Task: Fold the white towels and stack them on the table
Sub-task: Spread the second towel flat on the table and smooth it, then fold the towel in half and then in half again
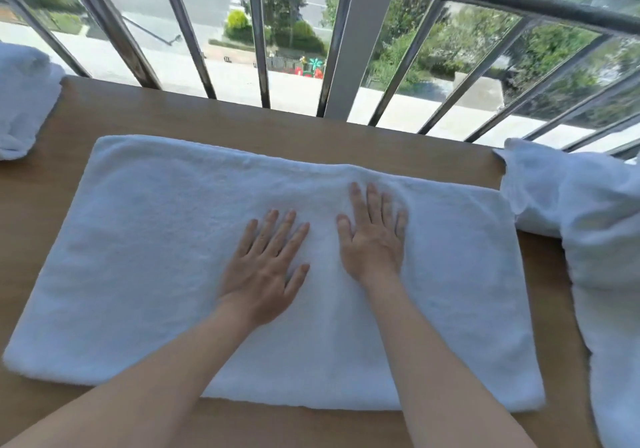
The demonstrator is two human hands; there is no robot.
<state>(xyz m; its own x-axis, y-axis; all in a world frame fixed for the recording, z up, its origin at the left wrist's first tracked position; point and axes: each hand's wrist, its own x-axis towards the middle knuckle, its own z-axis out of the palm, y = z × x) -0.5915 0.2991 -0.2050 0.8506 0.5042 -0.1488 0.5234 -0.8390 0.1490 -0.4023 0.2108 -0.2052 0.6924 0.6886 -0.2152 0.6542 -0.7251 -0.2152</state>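
Observation:
A white towel (145,257) lies spread as a wide folded rectangle across the wooden table (242,118). My left hand (266,264) rests flat on its middle with the fingers straight and spread. Beside it, my right hand (372,236) presses flat on the towel a little farther back, its fingers reaching a raised crease near the far edge. Neither hand grips the cloth. A second white towel (20,101) sits bunched at the table's far left corner. More white towel cloth (595,239) lies heaped at the right edge and hangs down past the table.
A metal railing (346,52) with slanted bars and glass stands right behind the table's far edge, with a street and trees far below. Bare wood shows along the near edge and at the far left.

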